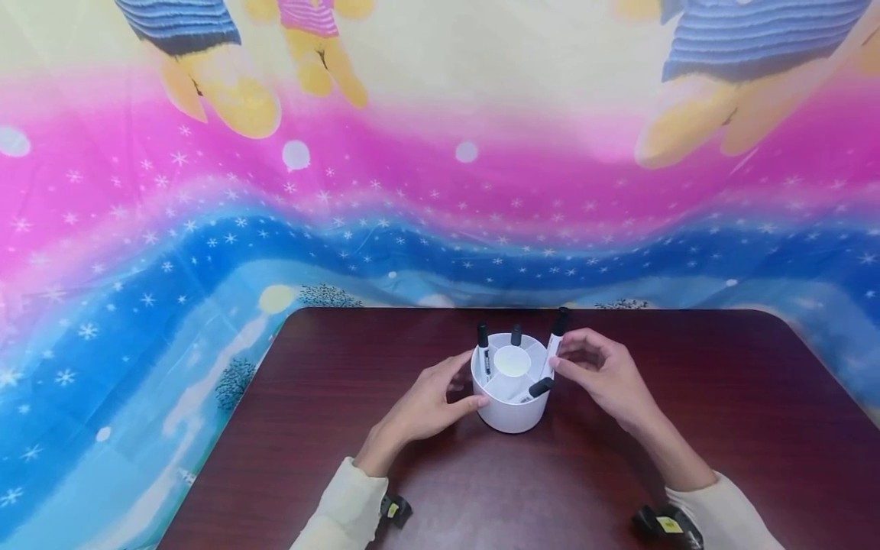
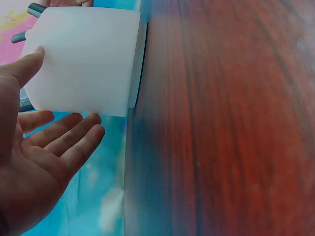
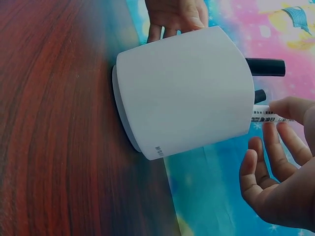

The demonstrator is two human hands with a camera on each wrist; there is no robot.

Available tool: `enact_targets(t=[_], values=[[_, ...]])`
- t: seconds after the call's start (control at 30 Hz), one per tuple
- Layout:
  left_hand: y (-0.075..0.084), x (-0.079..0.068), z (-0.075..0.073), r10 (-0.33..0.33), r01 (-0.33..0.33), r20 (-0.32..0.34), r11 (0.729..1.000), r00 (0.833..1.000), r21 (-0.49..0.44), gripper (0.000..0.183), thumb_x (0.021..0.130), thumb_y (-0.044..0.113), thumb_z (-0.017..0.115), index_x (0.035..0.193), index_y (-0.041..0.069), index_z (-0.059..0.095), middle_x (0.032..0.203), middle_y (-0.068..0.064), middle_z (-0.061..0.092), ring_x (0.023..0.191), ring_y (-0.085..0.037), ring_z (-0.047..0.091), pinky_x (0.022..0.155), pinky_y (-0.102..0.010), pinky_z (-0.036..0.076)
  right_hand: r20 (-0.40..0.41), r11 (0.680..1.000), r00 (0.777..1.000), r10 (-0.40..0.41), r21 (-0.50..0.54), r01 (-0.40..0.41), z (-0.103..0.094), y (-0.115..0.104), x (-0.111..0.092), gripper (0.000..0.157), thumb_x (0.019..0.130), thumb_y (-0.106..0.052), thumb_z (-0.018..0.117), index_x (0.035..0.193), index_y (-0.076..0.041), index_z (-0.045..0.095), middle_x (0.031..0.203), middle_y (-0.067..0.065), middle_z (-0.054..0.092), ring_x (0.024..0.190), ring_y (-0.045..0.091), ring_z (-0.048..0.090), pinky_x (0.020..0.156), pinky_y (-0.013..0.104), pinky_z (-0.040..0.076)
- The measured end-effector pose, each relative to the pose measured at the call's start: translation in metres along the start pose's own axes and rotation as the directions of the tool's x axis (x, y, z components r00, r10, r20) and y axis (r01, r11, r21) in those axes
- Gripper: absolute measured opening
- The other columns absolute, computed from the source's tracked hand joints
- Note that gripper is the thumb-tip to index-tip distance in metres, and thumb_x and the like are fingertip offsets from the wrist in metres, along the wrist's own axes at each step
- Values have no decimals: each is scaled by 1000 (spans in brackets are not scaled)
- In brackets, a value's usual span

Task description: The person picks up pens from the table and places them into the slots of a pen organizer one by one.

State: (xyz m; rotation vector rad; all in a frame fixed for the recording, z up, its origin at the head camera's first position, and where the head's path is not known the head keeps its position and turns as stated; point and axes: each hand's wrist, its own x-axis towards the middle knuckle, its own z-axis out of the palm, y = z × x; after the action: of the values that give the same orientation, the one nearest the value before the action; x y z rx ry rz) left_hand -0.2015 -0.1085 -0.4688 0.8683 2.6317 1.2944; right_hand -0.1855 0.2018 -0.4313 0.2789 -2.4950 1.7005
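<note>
A round white pen holder with divided compartments stands upright on the table. My left hand rests against its left side, the thumb at the front rim and the fingers fairly straight, as the left wrist view shows. With thumb and forefinger, my right hand pinches a white whiteboard marker, black cap up, at the holder's right side; the marker's lower end is hidden by the wall. Three other black-capped markers are in the holder: one at the left, one at the back, one leaning at the front right.
The dark red wooden table reaches back to a colourful printed cloth with bears and snowflakes. Black wrist devices sit at both cream sleeves.
</note>
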Motion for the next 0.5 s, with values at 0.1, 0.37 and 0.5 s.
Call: enact_targets(t=[0.1,0.37,0.5], values=[[0,0,0,3,-3,-1,1000,1000,-3,77,100,42,77,166,30,39,155,2,60,124,-15,71,107,-35,59,-2,1000,1000,-4,2,4,0,1,1,33,96,-14,82,124,0,69,106,-2,74,95,5,71,83,18,61],[2,1,0,-3,3,4,1000,1000,-12,77,100,42,77,166,30,39,156,2,60,125,-15,71,108,-35,59,-24,997,998,-58,40,59,-2,0,1,35,95,-11,83,126,0,70,104,-11,75,96,3,72,84,17,60],[2,0,0,-8,8,6,1000,1000,-13,77,100,44,76,166,30,39,155,3,60,125,-16,71,108,-35,59,-30,996,997,-70,53,71,-5,0,1,35,95,-10,82,127,0,70,106,-11,75,97,2,72,85,16,60]])
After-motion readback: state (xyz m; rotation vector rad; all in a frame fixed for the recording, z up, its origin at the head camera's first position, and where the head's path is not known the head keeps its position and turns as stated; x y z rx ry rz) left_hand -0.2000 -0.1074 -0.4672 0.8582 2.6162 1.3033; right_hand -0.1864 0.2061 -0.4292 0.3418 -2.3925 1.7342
